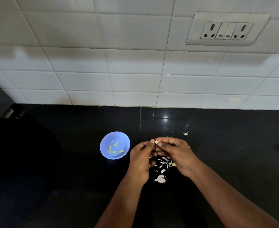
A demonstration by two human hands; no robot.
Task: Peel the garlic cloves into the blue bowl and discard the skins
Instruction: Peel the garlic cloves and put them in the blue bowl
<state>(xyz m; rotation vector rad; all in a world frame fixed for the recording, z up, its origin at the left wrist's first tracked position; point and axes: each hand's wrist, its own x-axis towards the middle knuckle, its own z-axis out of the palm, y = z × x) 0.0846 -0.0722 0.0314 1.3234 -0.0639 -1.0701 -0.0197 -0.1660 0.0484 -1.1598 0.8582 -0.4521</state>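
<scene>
Garlic clove (156, 142), pale and small, pinched between left hand (141, 159) and right hand (176, 154) fingertips.

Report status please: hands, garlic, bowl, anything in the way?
Left hand and right hand both pinch one garlic clove, mid-peel. Blue bowl holds several peeled cloves. Loose skins on counter under hands. Path to bowl clear.
</scene>
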